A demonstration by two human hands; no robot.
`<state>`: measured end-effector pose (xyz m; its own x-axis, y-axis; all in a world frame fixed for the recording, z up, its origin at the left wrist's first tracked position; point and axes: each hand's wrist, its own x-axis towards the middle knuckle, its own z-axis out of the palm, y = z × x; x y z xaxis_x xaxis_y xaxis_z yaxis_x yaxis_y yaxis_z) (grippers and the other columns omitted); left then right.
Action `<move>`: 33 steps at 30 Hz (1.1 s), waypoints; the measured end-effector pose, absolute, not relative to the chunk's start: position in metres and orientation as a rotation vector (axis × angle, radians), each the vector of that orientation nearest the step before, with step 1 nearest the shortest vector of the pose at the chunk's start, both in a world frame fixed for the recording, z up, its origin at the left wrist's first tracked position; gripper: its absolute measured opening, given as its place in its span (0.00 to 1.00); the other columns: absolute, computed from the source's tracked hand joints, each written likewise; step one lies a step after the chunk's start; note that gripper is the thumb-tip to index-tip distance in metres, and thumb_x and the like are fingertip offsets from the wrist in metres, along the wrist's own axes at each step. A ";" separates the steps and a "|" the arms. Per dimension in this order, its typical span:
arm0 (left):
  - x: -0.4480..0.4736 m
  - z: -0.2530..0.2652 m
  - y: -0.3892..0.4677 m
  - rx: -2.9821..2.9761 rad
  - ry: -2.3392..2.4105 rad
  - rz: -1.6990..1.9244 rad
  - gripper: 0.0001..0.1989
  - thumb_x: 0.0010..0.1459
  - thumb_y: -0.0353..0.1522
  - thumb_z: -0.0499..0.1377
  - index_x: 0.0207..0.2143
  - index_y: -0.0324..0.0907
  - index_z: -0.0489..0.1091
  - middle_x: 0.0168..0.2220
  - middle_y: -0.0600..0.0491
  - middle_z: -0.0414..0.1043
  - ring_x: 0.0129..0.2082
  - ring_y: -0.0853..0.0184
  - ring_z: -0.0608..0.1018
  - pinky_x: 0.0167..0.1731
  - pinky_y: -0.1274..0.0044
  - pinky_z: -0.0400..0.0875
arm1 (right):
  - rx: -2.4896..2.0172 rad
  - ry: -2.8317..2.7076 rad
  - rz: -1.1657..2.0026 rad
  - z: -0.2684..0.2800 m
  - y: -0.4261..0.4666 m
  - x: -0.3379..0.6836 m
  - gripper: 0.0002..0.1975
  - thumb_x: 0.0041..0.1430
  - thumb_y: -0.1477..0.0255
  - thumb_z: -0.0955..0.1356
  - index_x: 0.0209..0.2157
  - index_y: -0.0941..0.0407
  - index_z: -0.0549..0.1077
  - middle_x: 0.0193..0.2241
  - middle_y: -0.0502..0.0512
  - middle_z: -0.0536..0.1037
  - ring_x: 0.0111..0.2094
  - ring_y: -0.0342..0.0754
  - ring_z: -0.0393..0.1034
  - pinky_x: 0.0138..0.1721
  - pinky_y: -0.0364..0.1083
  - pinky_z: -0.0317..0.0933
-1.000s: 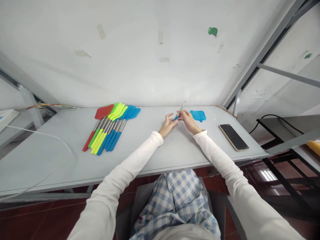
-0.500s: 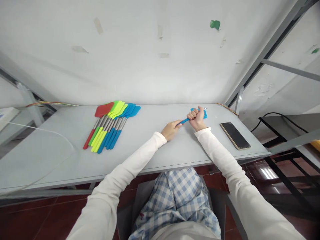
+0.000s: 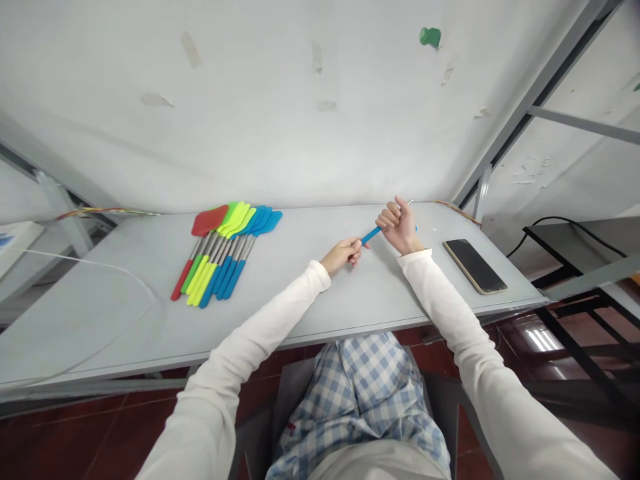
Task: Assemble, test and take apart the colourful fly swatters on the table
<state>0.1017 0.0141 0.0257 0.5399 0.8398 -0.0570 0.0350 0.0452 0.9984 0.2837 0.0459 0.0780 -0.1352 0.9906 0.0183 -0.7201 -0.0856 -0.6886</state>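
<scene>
My left hand [image 3: 344,255] is closed on the near end of a blue fly swatter [image 3: 371,235], fingers and thumb pinched around its handle. Curled around the swatter farther along, my right hand [image 3: 399,227] hides most of it. A thin metal tip pokes out above that fist, and a small bit of blue shows at its right side. Both hands are raised over the right half of the grey table [image 3: 310,307]. To the left lies a fanned pile of fly swatters [image 3: 220,250] in red, green, yellow and blue, with metal shafts.
A dark-screened phone [image 3: 475,265] rests near the table's right end. A white cable [image 3: 120,270] curves over the left part. The wall [image 3: 280,147] rises behind the back edge. Metal frame posts [image 3: 520,120] stand at the sides, with a dark stool [image 3: 575,247] at right.
My right hand has turned and loosened slightly, its wrist moving a little right. The blue head beside it is now mostly hidden. My left hand still grips the handle; the view has shifted slightly.
</scene>
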 end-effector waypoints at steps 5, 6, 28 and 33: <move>0.101 0.019 0.013 2.177 1.491 1.016 0.16 0.61 0.25 0.43 0.46 0.38 0.66 0.40 0.45 0.67 0.40 0.62 0.69 0.47 0.68 0.64 | -0.614 -0.517 1.531 0.078 0.049 0.281 0.23 0.65 0.62 0.58 0.19 0.54 0.46 0.16 0.43 0.52 0.18 0.39 0.52 0.25 0.41 0.59; 0.102 0.019 0.012 2.277 1.570 1.006 0.17 0.62 0.26 0.43 0.48 0.37 0.65 0.43 0.42 0.67 0.43 0.59 0.68 0.48 0.66 0.62 | -0.649 -0.448 1.523 0.076 0.048 0.278 0.22 0.66 0.65 0.57 0.19 0.54 0.45 0.15 0.43 0.50 0.17 0.39 0.49 0.24 0.40 0.58; 0.117 0.029 -0.007 1.520 1.052 0.566 0.23 0.58 0.45 0.55 0.18 0.44 0.50 0.12 0.62 0.45 0.12 0.77 0.51 0.15 0.80 0.45 | -0.758 -0.619 1.598 0.071 0.032 0.265 0.26 0.65 0.61 0.59 0.20 0.53 0.39 0.10 0.40 0.40 0.12 0.37 0.32 0.13 0.40 0.36; 0.103 0.044 -0.002 0.921 0.629 0.155 0.22 0.57 0.43 0.56 0.20 0.44 0.49 0.12 0.66 0.37 0.11 0.80 0.38 0.10 0.86 0.35 | -0.771 -0.687 1.624 0.076 0.037 0.280 0.26 0.64 0.60 0.60 0.19 0.53 0.42 0.11 0.40 0.41 0.12 0.36 0.35 0.15 0.39 0.38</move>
<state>0.1026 -0.0025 0.0439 0.8112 0.3848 -0.4403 0.1361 0.6081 0.7821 0.2799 0.0366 0.0764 -0.1307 0.9841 -0.1203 -0.5991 -0.1751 -0.7813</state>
